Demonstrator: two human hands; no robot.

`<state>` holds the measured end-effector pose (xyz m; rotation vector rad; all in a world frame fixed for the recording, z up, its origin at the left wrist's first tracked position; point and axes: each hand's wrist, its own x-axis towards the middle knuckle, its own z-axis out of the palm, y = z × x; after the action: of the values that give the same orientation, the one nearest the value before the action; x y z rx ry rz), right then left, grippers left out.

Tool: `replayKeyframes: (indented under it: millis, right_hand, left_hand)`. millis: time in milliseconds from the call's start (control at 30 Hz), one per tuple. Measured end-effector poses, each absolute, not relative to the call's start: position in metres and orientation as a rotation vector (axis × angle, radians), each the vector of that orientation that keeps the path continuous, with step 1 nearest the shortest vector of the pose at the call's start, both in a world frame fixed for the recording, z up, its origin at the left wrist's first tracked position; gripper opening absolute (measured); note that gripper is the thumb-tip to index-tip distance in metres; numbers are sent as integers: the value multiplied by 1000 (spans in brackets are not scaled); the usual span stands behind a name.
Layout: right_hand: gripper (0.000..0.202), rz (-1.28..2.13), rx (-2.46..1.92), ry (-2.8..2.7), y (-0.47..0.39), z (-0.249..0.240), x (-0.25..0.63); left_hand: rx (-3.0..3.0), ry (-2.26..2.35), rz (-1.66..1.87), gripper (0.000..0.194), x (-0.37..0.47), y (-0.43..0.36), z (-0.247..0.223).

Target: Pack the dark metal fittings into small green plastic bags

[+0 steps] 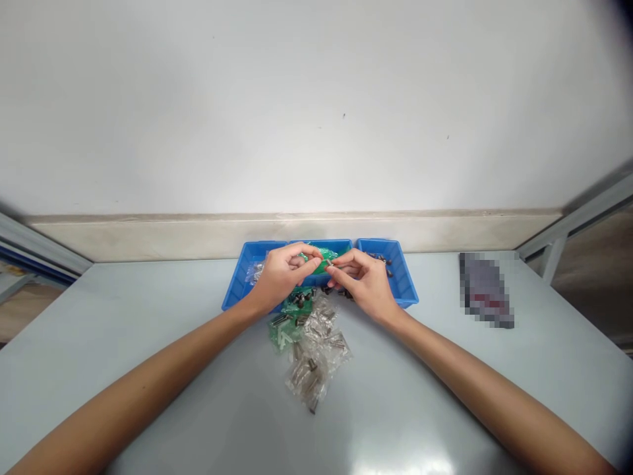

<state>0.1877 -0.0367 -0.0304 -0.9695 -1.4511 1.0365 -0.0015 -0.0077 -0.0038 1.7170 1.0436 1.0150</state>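
Note:
Over the blue bins, my left hand [284,272] and my right hand [364,280] are held close together, both with thumb and forefinger pinched. A small metallic piece [330,262] shows at my right fingertips; its exact kind is too small to tell. What my left fingertips pinch, if anything, I cannot make out. Behind them, green plastic [329,253] lies in the middle blue bin [320,243]. Below the hands, clear plastic bags [316,359] with small metal parts lie on the table, beside a green bag [283,335] holding metal and whitish pieces.
The left blue bin [236,280] contains clear bags, partly hidden by my left hand. Small brown parts lie in the right blue bin [406,280]. A pixelated dark item [487,290] rests on the grey table [198,409] at the right. A pale wall [316,119] rises behind.

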Motion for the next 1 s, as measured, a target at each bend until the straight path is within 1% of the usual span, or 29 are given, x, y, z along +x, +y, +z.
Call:
replayKeyframes:
  millis: [400, 1000]
  right_hand:
    - [15, 996, -941, -1487, -36, -28, 188]
    - [21, 1093, -919, -1388, -36, -25, 189]
  left_hand:
    - [1736, 990, 979, 21, -2, -6, -6]
    - [1758, 1016, 998, 21, -2, -8, -4]
